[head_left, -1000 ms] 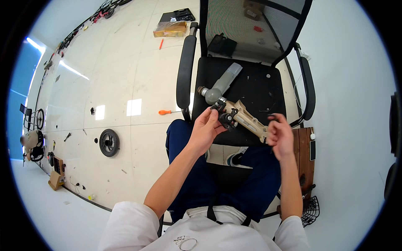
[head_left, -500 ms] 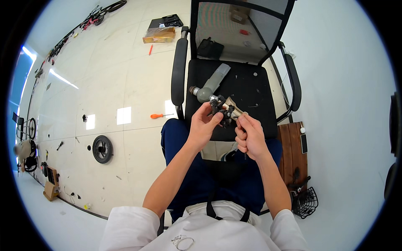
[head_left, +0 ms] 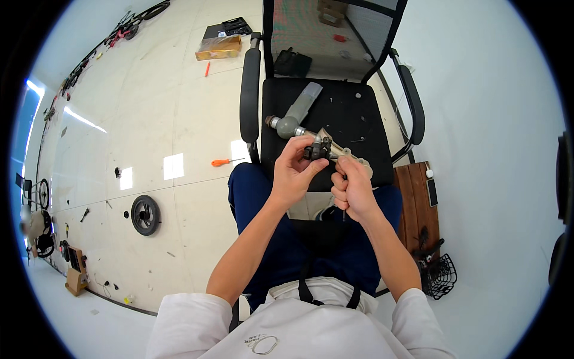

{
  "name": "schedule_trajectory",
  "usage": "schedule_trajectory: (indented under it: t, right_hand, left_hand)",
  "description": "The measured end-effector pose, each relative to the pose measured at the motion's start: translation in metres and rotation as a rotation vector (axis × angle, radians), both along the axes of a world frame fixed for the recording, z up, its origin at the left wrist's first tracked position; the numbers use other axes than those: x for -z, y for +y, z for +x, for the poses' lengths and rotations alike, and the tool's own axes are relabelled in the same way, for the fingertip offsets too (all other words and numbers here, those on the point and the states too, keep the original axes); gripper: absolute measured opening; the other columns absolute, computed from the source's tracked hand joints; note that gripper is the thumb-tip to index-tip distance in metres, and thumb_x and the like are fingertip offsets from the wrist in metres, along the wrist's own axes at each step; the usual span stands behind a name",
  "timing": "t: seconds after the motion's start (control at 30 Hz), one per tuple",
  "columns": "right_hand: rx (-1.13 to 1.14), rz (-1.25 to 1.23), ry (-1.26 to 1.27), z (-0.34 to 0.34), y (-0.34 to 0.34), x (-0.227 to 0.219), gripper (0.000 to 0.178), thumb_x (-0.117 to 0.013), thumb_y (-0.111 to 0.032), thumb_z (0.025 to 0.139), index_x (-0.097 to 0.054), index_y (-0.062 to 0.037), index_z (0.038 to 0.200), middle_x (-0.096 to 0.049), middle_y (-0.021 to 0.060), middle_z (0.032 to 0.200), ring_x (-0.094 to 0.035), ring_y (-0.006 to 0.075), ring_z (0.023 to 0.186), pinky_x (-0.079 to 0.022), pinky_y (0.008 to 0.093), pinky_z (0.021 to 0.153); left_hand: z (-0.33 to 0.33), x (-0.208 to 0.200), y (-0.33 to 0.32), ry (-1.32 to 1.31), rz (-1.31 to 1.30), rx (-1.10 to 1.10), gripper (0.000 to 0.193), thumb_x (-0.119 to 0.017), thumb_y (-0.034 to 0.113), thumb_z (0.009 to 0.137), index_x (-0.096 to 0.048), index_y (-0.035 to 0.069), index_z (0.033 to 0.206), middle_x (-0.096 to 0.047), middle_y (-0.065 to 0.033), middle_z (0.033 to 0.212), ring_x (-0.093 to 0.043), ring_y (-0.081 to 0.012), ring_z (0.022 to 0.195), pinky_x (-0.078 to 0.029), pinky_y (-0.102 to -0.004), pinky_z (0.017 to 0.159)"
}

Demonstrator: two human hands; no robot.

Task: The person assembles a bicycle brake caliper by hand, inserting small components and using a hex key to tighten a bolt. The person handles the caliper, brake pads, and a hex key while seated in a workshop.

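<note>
My left hand (head_left: 292, 173) is closed around a small black mechanical part (head_left: 318, 149), thumb and fingers pinching it above the front of the seat. Close beside it, my right hand (head_left: 357, 186) is curled in a fist around a thin dark rod-like tool; its kind is hidden by my fingers. One end of the tool points at the black part, and a bit shows below the fist. Just beyond my hands, a grey metal joint with a rounded body (head_left: 288, 127) lies on the black office chair (head_left: 365, 113). A beige metal piece (head_left: 341, 151) lies partly behind my fingers.
Small screws (head_left: 357, 140) are scattered on the seat. On the floor to the left are an orange screwdriver (head_left: 221, 163), a small black wheel (head_left: 145, 215) and a cardboard box (head_left: 218, 48). A wooden board (head_left: 414, 203) and wire basket (head_left: 441, 278) are at right.
The black part has turned in my left hand and now shows a different side. My right hand stays beside it, still gripping the tool. The whole view has shifted slightly.
</note>
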State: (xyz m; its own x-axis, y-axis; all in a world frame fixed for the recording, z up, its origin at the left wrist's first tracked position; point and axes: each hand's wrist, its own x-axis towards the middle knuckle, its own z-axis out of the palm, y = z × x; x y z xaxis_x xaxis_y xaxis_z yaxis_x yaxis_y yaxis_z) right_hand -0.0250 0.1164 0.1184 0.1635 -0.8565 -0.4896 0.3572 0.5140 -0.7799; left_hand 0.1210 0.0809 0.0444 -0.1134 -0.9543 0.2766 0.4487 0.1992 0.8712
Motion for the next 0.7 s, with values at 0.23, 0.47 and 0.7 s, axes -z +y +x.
schedule_trajectory:
  t: [0.23, 0.47, 0.7]
  right_hand:
    - [0.014, 0.115, -0.106, -0.003, 0.001, 0.002, 0.034, -0.040, -0.035, 0.104, -0.034, -0.0205, 0.074, -0.021, -0.0089, 0.056, -0.015, 0.0028, 0.041, -0.011, 0.0216, 0.035]
    - [-0.005, 0.123, -0.100, -0.004, 0.001, 0.006, 0.034, -0.041, -0.033, 0.103, -0.035, -0.0190, 0.074, -0.023, -0.0080, 0.056, -0.018, 0.0035, 0.040, -0.013, 0.0222, 0.035]
    - [0.080, -0.156, 0.417, -0.085, -0.013, 0.047, 0.033, -0.048, -0.028, 0.101, -0.046, -0.0104, 0.073, -0.041, -0.0016, 0.057, -0.036, 0.0066, 0.040, -0.027, 0.0241, 0.032]
  left_hand:
    - [-0.001, -0.005, 0.004, -0.011, -0.068, -0.031, 0.039, -0.073, -0.011, 0.079, -0.061, -0.003, 0.115, -0.051, -0.0089, 0.124, -0.058, -0.0184, 0.109, -0.055, -0.0305, 0.091]
    - [0.005, -0.008, 0.002, -0.172, -0.106, -0.035, 0.036, -0.073, -0.007, 0.081, -0.061, -0.002, 0.116, -0.056, -0.0077, 0.118, -0.060, -0.0167, 0.108, -0.056, -0.0309, 0.089]
    - [0.013, -0.008, -0.010, 0.084, 0.433, 0.101, 0.025, -0.058, 0.015, 0.100, -0.057, 0.002, 0.121, -0.063, -0.0063, 0.107, -0.063, -0.0139, 0.089, -0.057, -0.0334, 0.074]
